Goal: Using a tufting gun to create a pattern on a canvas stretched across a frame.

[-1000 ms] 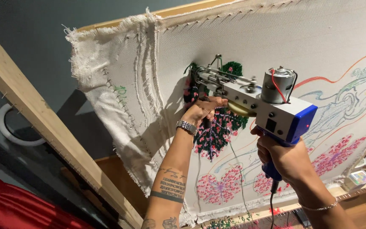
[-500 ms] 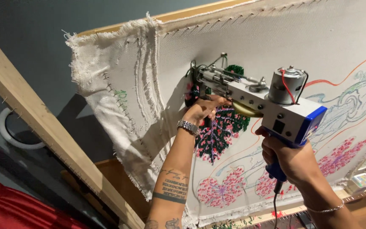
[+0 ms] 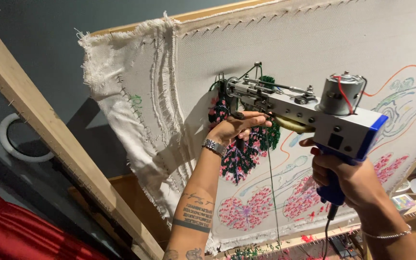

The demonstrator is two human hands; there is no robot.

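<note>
My right hand (image 3: 350,175) grips the blue handle of the grey metal tufting gun (image 3: 304,108); my left hand (image 3: 237,127) closes around its front grip, nose against the white stretched cloth (image 3: 314,43).

Quick count from what we can see: one tufting gun (image 3: 309,113), with one silver motor (image 3: 340,94) on top and one blue handle (image 3: 332,190). Two hands on it, left hand (image 3: 237,127) and right hand (image 3: 350,175). One stretched cloth (image 3: 314,43) on one wooden frame (image 3: 49,130). We count three pink tufted patches low on the cloth, plus one dark green and pink patch (image 3: 241,156) by the gun's nose. One wristwatch (image 3: 214,145), one thin bracelet (image 3: 386,235), one white ring (image 3: 13,144) on the wall.
</note>
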